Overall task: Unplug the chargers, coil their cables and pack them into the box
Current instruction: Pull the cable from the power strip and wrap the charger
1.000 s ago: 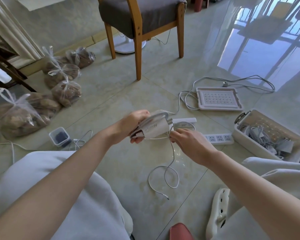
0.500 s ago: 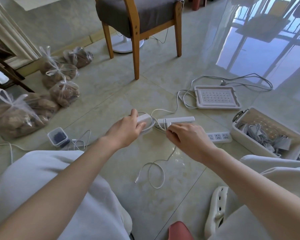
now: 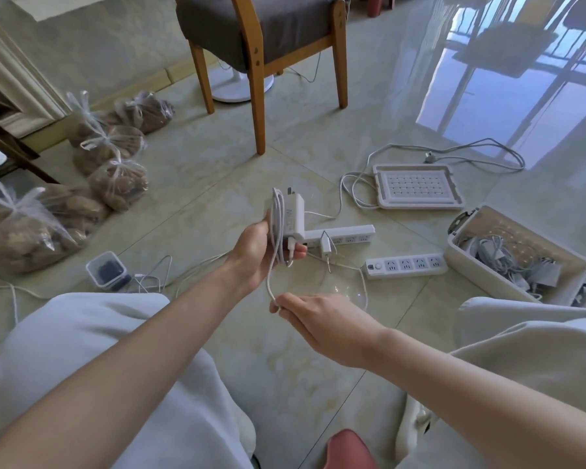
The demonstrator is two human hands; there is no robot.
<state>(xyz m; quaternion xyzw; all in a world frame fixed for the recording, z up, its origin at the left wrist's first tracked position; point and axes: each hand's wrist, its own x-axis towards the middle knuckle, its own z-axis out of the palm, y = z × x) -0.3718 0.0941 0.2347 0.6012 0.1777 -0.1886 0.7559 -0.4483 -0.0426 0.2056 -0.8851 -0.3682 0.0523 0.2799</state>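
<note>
The left hand point(image 3: 259, 253) grips the lower part of a white charger point(image 3: 294, 216), with the fingers curled round its body. The charger stands upright above the floor, plug pins at the top. Several turns of its white cable point(image 3: 270, 277) lie along the left side of the charger, under the left hand's grip. One strand hangs from there to the right hand point(image 3: 313, 316). The right hand pinches this strand at its fingertips, below and nearer the person than the left hand.

Behind the charger, a white power strip point(image 3: 347, 233) lies on the tiled floor point(image 3: 200, 184). A small charger point(image 3: 325, 246) stands at its near edge; whether it is plugged in cannot be told. A second power strip point(image 3: 408, 265) lies just to the right.

The open white box point(image 3: 477, 274) sits on the floor at the far right, well apart from both hands. It contains a tangle of chargers and cables. A flat white panel point(image 3: 416, 187) with a grid pattern lies beyond the box.
</note>
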